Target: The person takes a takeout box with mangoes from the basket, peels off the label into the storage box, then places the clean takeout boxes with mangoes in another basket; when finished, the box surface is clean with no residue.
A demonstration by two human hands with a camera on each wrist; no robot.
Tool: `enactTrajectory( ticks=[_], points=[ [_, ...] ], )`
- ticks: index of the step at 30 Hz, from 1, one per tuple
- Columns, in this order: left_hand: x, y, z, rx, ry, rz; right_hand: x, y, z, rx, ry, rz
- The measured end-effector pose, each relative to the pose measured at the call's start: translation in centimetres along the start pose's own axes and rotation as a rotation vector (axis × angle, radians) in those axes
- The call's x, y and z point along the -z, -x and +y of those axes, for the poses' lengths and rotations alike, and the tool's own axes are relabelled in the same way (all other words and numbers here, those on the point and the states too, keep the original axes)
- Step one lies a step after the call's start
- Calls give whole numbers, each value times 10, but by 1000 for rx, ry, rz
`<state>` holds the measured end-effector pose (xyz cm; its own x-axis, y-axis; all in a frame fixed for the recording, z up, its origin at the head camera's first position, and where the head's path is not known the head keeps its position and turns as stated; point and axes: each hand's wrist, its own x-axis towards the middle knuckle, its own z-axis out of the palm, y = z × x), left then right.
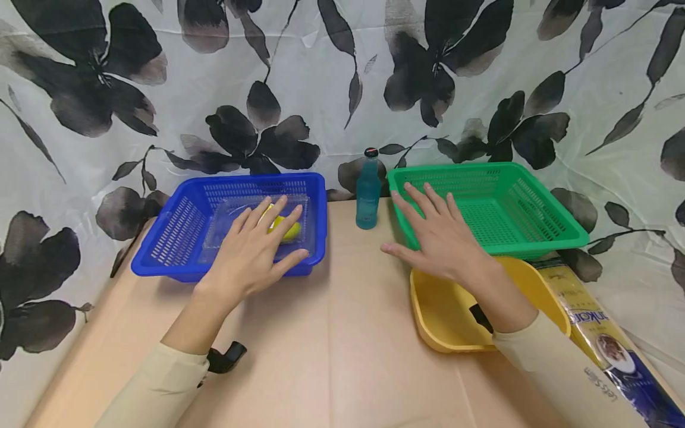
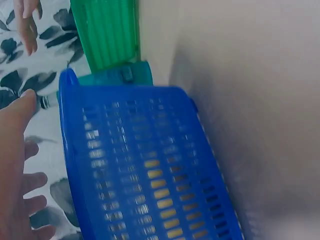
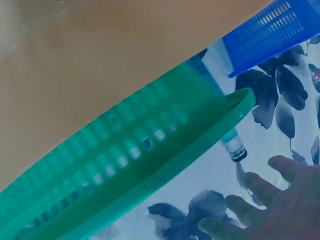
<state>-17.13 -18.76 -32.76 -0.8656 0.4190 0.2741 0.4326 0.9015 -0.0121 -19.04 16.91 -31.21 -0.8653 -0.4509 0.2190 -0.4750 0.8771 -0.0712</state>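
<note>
My left hand [image 1: 248, 252] is held over the blue basket [image 1: 184, 223], fingers spread and nothing in its grasp. Inside that basket lies a clear plastic box [image 1: 216, 229] with something yellow [image 1: 292, 232] showing between my fingers, the rest hidden by the hand. In the left wrist view, the left thumb and fingers [image 2: 35, 205] extend beside the basket's rim. Over the near left corner of the green basket [image 1: 514, 208] hovers my right hand [image 1: 441, 238], also spread and holding nothing. The right wrist view has its fingers [image 3: 245, 210] apart from the green rim.
Between the two baskets stands a blue bottle [image 1: 367, 196] with a dark cap. A yellow basin [image 1: 436, 321] sits in front of the green basket, partly under my right forearm. Right of it lies a gold and blue packet [image 1: 588, 321]. Floral cloth [image 1: 342, 89] hangs behind the table.
</note>
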Motion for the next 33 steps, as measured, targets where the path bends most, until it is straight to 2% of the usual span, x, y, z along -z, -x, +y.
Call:
enactTrajectory(
  ticks=[10,19,27,33],
  points=[
    [1,2,-33,109,-34,11,-3,-27,-26,65,-67,-57],
    [-2,14,-54,177,-11,-48,-11,-48,-49,97,-152,-129],
    [-1,17,-72,240,21,-76,-20,-66,-64,105,-271,-189],
    [0,18,-87,298,36,-100,-24,-79,-76,106,-317,-244]
  ],
)
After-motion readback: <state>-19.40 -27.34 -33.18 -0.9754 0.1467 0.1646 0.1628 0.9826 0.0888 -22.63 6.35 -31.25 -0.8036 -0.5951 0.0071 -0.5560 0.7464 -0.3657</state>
